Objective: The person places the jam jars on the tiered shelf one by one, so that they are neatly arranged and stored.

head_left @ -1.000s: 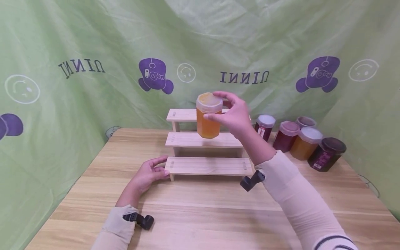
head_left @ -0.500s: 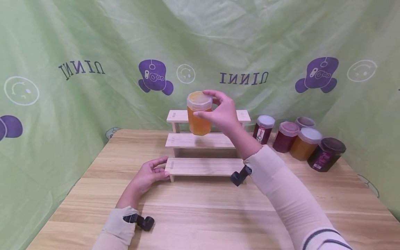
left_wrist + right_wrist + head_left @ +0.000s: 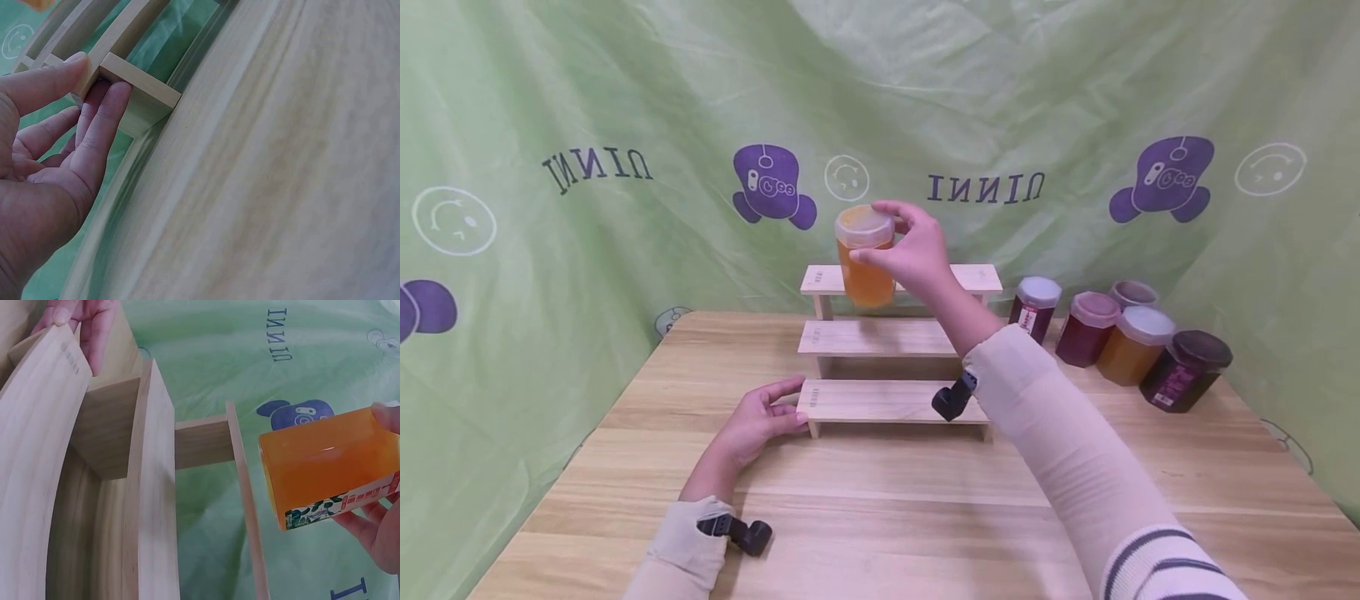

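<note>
Raised in front of the top step of a wooden three-step rack (image 3: 887, 400) is a jar of orange contents (image 3: 868, 275) with a pale translucent lid. My right hand (image 3: 917, 258) grips it near the lid, thumb in front and fingers behind. The right wrist view shows a printed label along the side of the jar (image 3: 331, 469), and a gap between it and the rack's boards. At the left end of the lowest step, my left hand (image 3: 760, 421) pinches the board's edge, thumb on top and fingers (image 3: 109, 119) beneath, as the left wrist view shows.
Right of the rack stand a dark red jar with a label (image 3: 1035, 304), another red jar (image 3: 1086, 329), an amber jar (image 3: 1135, 346), and a dark purple jar (image 3: 1183, 371). One more lidded jar (image 3: 1133, 293) is partly hidden behind them. A green printed curtain (image 3: 880, 100) surrounds the wooden table (image 3: 850, 517).
My right hand has carried the orange jar leftward and slightly upward, from the middle of the rack toward its left part. The left hand stays on the lowest step.
</note>
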A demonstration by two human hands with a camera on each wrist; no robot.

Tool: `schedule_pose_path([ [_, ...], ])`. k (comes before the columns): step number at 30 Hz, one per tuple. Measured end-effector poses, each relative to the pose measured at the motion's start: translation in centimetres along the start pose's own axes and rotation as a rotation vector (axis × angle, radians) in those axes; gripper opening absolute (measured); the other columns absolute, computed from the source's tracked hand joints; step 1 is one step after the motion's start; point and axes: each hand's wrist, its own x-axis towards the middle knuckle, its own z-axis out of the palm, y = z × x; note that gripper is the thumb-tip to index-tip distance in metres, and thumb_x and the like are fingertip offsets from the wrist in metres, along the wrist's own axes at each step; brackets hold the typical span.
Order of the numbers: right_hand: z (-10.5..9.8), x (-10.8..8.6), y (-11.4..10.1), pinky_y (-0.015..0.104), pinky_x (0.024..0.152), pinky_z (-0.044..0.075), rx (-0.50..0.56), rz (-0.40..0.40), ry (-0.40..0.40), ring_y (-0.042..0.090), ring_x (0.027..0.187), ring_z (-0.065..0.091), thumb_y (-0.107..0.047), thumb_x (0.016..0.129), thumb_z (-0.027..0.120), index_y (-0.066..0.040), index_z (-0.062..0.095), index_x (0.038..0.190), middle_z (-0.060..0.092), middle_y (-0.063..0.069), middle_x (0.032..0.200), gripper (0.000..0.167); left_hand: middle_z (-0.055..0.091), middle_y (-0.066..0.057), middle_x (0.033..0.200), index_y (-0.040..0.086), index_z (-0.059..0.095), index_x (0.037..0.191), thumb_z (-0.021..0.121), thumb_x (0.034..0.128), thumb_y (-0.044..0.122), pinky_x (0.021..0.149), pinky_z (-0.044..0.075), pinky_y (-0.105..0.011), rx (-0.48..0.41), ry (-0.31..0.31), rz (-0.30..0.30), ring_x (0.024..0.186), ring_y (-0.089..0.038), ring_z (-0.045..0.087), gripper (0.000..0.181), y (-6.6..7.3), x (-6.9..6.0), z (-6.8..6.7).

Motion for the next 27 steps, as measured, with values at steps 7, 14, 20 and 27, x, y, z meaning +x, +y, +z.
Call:
schedule_pose_path([
  [7, 1.3, 0.9, 0.7, 0.026, 0.088, 0.055, 0.039, 0.017, 0.004, 0.020, 0.109, 0.059, -0.011, 0.068, 0.090, -0.010, 0.062, 0.128, 0.058, 0.006, 0.128, 0.066, 0.061, -0.021, 0.112, -0.011, 0.031, 0.146, 0.064, 0.0836, -0.014, 0.086, 0.059, -0.037, 0.000, -0.001, 0.001, 0.089, -0.016, 0.067, 0.070, 0.0, 0.0, -0.1],
  [14, 1.9, 1.1, 1.3, 0.028, 0.090, 0.054, 0.077, 0.050, 0.027, 0.020, 0.108, 0.058, -0.012, 0.070, 0.089, -0.012, 0.059, 0.127, 0.059, 0.003, 0.124, 0.064, 0.065, -0.018, 0.106, -0.012, 0.031, 0.146, 0.065, 0.0832, -0.014, 0.084, 0.059, -0.035, 0.007, -0.002, -0.006, 0.088, -0.017, 0.067, 0.071, 0.0, 0.0, 0.0],
  [20, 2.1, 1.5, 1.7, 0.030, 0.089, 0.054, 0.088, 0.032, 0.027, 0.022, 0.106, 0.058, -0.013, 0.070, 0.089, -0.011, 0.056, 0.124, 0.058, 0.003, 0.121, 0.063, 0.064, -0.018, 0.108, -0.011, 0.031, 0.146, 0.064, 0.0837, -0.014, 0.083, 0.060, -0.035, 0.000, 0.002, -0.009, 0.089, -0.017, 0.067, 0.071, -0.1, 0.1, 0.0],
  [27, 2.4, 2.2, 2.0, 0.031, 0.088, 0.055, 0.075, 0.038, -0.001, 0.020, 0.107, 0.058, -0.016, 0.070, 0.089, -0.015, 0.055, 0.125, 0.056, 0.001, 0.125, 0.065, 0.065, -0.017, 0.103, -0.011, 0.030, 0.146, 0.064, 0.0840, -0.014, 0.083, 0.060, -0.034, 0.001, -0.007, -0.005, 0.087, -0.016, 0.067, 0.071, -0.1, 0.0, -0.1],
])
